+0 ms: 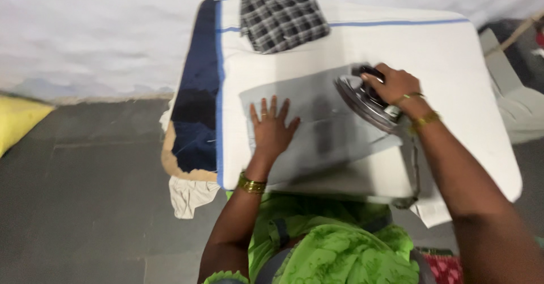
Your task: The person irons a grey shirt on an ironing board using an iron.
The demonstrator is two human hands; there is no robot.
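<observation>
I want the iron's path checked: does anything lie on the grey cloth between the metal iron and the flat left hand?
Nothing visible does. The metal iron, gripped by the right hand, sits at the right end of the flat grey cloth. The left hand presses the cloth's left part. Only bare cloth lies between. The folded checked garment lies apart, farther up the board.

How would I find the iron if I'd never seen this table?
Start at the white padded table with the blue stripe. On the grey cloth spread across it, the right hand holds the iron. It is the only shiny metal thing there.
</observation>
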